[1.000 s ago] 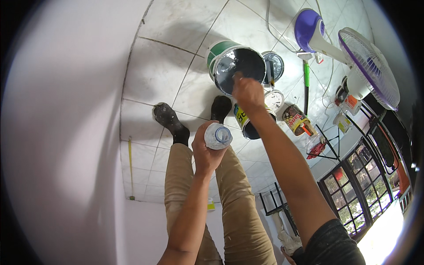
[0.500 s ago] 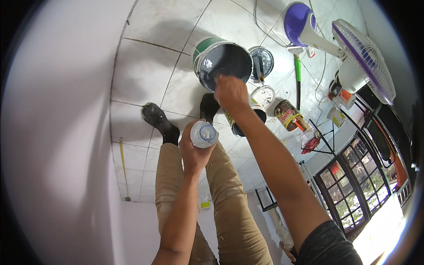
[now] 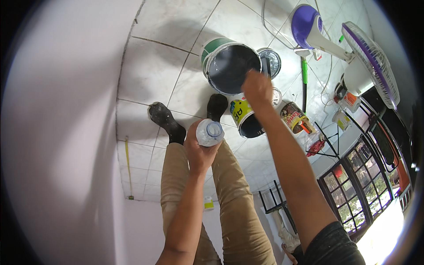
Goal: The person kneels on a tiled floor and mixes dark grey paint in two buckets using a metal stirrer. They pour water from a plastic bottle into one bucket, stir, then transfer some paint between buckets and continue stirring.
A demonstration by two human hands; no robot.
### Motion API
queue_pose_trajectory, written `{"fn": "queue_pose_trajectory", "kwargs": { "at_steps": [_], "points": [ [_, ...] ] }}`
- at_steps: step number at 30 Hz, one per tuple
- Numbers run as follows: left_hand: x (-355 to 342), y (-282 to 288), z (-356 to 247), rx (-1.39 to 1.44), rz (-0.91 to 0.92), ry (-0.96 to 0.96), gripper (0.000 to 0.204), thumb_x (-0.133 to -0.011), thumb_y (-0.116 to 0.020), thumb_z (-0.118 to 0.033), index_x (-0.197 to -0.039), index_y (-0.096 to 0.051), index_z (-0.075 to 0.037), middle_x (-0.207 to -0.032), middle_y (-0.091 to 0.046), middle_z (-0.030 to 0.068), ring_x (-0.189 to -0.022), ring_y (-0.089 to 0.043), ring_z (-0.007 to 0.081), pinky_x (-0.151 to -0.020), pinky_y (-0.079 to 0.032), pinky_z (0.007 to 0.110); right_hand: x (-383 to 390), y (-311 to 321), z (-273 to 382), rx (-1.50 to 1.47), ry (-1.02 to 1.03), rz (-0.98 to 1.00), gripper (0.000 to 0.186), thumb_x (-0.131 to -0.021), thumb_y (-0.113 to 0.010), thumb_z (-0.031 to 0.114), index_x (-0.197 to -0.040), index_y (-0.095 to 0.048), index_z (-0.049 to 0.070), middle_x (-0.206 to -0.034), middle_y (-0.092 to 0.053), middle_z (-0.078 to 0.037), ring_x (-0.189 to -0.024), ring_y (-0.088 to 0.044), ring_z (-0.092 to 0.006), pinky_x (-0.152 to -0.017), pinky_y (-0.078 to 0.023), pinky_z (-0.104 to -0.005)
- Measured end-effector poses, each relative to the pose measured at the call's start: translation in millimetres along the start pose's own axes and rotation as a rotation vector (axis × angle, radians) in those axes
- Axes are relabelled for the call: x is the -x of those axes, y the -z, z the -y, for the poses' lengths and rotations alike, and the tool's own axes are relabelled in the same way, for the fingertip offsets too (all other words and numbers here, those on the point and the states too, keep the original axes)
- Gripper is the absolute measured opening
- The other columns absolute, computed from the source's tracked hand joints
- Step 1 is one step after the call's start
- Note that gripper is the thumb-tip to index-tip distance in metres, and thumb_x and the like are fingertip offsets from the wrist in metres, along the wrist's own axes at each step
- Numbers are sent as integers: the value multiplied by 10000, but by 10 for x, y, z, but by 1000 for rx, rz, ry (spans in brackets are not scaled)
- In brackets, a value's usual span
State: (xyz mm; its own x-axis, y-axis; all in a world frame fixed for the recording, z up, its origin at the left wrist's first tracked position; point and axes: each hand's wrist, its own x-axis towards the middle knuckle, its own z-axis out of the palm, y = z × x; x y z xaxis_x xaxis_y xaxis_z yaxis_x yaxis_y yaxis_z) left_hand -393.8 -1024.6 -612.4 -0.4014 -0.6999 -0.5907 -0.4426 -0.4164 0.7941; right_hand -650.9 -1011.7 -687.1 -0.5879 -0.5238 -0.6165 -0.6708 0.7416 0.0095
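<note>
My left hand (image 3: 198,150) is wrapped round a clear plastic bottle (image 3: 209,133), which has no cap and tilts its open mouth up toward me. My right hand (image 3: 258,90) is closed, over the near right rim of a large green and white bucket (image 3: 212,48). Whatever those fingers hold, if anything, is hidden. Dark grey, paint-like liquid (image 3: 227,73) shows inside the bucket. Just below my right hand stands a smaller yellow-green and white pail (image 3: 240,111), dark inside, partly covered by my wrist.
Right of the bucket lie a dark-smeared lid (image 3: 274,62), a brown-labelled tin (image 3: 292,115) and a green-handled tool (image 3: 304,75). A purple and white fan (image 3: 369,64) stands at the right, its cord on the tiled floor. A yellow strip (image 3: 128,163) lies by the left wall.
My right hand has moved right, from inside the bucket's mouth to its near right rim. My left hand still holds the bottle. The whole view has shifted slightly.
</note>
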Motion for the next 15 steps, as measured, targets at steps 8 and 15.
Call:
{"fn": "queue_pose_trajectory", "kwargs": {
  "at_steps": [8,15],
  "points": [
    [18,-26,126,29,-70,-10,552,-774,-972,-60,-1239,-679,-13,-1115,-758,104,-1006,-752,230,-918,-603,359,-423,329,86,-44,-13,-147,244,-1032,-600,236,-954,-778,89,-938,-788,-226,-910,-794,-409,-800,-636,-522],
    [-30,-12,-53,-48,-29,-13,465,-822,-937,-23,-1208,-677,-16,-1082,-745,59,-990,-717,144,-913,-589,313,202,-194,559,-48,303,-40,213,-1029,-586,180,-919,-760,125,-806,-760,-218,-791,-787,-400,-733,-634,-522]
  ]
}}
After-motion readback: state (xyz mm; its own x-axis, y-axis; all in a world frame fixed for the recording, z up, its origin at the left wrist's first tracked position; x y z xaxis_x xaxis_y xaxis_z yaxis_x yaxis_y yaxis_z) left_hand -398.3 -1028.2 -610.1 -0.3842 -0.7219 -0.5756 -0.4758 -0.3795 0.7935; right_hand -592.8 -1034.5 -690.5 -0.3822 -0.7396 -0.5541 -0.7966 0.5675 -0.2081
